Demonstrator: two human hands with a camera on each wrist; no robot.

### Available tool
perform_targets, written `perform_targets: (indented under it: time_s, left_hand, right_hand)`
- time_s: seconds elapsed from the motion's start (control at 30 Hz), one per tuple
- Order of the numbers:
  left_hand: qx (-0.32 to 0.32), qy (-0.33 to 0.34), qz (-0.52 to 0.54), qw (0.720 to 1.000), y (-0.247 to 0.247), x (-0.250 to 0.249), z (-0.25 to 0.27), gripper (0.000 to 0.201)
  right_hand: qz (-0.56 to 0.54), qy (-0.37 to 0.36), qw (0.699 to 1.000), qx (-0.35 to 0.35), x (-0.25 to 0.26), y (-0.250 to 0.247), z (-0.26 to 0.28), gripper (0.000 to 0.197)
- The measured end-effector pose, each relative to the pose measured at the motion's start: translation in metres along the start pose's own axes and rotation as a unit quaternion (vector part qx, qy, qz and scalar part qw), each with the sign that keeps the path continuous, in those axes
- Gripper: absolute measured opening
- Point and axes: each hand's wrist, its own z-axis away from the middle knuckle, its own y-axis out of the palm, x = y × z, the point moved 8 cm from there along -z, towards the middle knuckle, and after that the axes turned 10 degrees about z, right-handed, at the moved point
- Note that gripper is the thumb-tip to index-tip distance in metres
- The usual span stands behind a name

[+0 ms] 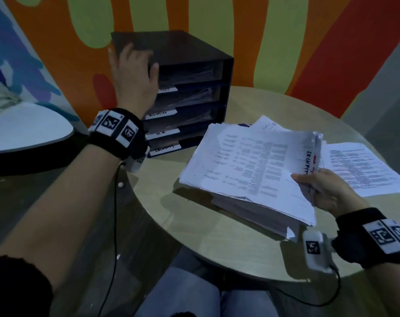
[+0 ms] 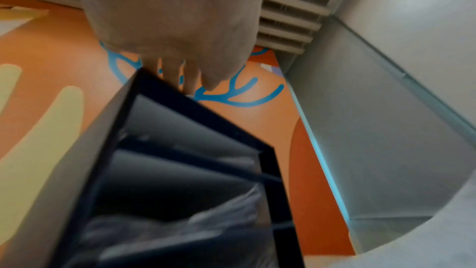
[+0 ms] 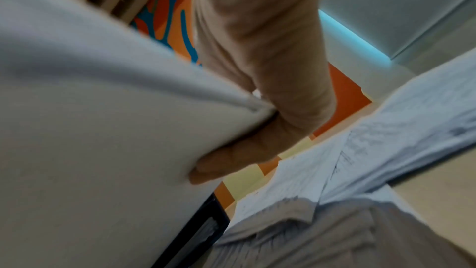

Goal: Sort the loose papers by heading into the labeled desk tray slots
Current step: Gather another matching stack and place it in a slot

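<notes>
The loose papers (image 1: pixel 251 213) are piled on the table (image 1: pixel 217 252) beside the desk tray (image 1: pixel 194 65); its slot labels (image 1: pixel 164 148) are shown only in the head view. A lifted sheaf (image 3: pixel 103 129) is shown from its blank underside by the right wrist view, pinched by the right hand (image 1: pixel 324 188). The left hand (image 1: pixel 135 72) is laid spread on the tray's top.

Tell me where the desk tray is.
In the head view the desk tray stands back left on the round table, left hand resting on its top corner, paper stack to its right.
</notes>
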Motion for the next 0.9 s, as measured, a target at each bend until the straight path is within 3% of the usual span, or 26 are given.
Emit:
perform_targets:
  time_s: [0.1,0.17,0.2,0.3,0.37,0.5,0.83,0.9]
  left_hand:
    - [-0.018,0.054,0.069,0.996,0.010,0.013,0.007,0.041]
    - [-0.054,0.062,0.088,0.993,0.008,0.015,0.009,0.040]
    - [-0.061,0.058,0.092,0.992,0.008,0.015,0.010,0.040]
    - [-0.064,0.054,0.105,0.991,0.005,0.012,0.010,0.041]
    - [-0.057,0.054,0.110,0.991,0.005,0.011,0.010,0.042]
    - [-0.055,0.062,0.119,0.989,0.003,0.011,0.011,0.042]
    - [-0.088,0.081,0.132,0.984,0.006,0.013,0.012,0.038]
    - [-0.098,0.092,0.134,0.982,0.006,0.014,0.013,0.038]
  right_hand:
    - [0.014,0.069,0.997,0.030,-0.022,0.014,-0.009,0.013]
    - [0.021,0.092,0.995,0.043,-0.031,0.024,-0.015,0.038]
    - [0.016,0.099,0.994,0.050,-0.031,0.031,-0.016,0.038]
    - [-0.009,0.109,0.991,0.073,-0.021,0.054,-0.015,0.017]
    - [-0.028,0.115,0.989,0.093,-0.016,0.071,-0.017,0.022]
    - [-0.056,0.121,0.990,0.047,-0.012,0.086,-0.036,0.026]
    - [-0.203,0.158,0.965,0.060,-0.020,0.165,-0.061,0.011]
    - [-0.211,0.154,0.964,0.052,-0.014,0.179,-0.059,0.017]
